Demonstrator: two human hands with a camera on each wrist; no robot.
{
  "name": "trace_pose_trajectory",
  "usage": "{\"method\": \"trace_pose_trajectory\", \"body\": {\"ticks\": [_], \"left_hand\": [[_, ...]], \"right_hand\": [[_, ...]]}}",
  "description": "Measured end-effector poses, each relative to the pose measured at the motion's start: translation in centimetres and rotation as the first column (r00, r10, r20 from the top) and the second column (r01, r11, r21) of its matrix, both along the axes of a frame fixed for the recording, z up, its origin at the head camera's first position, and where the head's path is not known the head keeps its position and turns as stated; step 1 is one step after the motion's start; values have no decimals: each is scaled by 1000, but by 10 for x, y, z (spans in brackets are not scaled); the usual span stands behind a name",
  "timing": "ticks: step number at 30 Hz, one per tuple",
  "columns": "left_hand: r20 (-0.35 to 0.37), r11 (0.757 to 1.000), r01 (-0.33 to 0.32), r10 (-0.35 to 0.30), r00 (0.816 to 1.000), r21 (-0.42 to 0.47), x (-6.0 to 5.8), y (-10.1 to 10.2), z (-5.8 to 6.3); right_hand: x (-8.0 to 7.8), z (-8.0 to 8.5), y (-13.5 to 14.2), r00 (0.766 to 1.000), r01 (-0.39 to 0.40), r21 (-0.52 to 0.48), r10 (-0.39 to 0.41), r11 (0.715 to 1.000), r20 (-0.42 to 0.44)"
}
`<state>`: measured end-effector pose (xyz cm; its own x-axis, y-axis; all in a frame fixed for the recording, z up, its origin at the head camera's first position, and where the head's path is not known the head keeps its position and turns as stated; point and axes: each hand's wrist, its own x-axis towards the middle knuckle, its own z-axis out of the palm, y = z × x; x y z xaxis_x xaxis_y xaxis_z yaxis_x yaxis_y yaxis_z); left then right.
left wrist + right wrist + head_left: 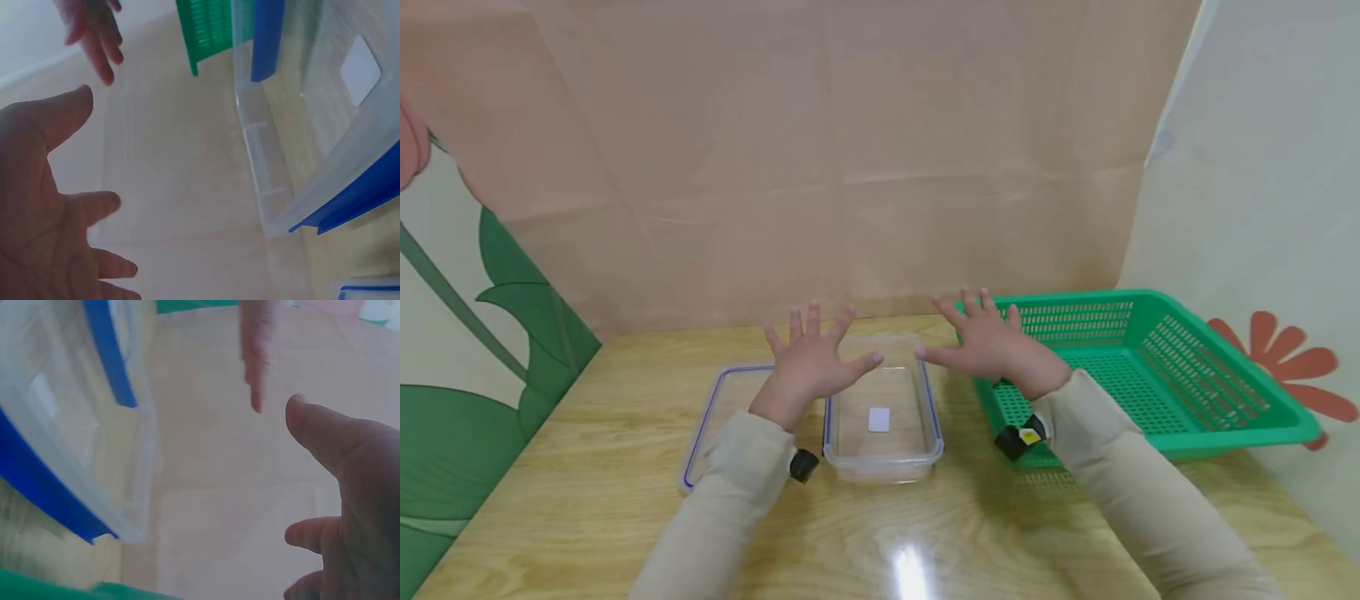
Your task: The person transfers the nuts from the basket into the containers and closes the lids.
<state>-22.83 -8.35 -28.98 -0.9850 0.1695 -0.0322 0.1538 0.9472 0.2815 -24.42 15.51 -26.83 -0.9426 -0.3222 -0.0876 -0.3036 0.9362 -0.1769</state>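
Both hands are raised with fingers spread, and neither holds anything. The left hand [812,362] hovers at the left side of a clear plastic food container [883,461], its thumb pointing inward. Over the near left part of a green basket [1225,440] is the right hand [992,346], its thumb pointing toward the container. The container stands uncovered, with blue side clips and a white square label [878,419] at its bottom. Left of it lies a clear lid [737,392] with a blue seal, partly hidden by the left forearm. The wrist views show each palm [37,206] apart from the container.
A light wooden table [587,467] bears everything. Brown paper [850,167] covers the wall behind it. Painted walls with leaves [460,433] and a red flower [1273,358] stand at the sides. Each wrist wears a small black device [803,465].
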Motion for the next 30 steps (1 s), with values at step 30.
{"method": "trace_pose_trajectory", "body": {"ticks": [30], "left_hand": [[156, 64, -185, 314, 937, 981, -3, -6, -115]], "right_hand": [[-54, -6, 140, 934, -167, -441, 285, 882, 216]]}}
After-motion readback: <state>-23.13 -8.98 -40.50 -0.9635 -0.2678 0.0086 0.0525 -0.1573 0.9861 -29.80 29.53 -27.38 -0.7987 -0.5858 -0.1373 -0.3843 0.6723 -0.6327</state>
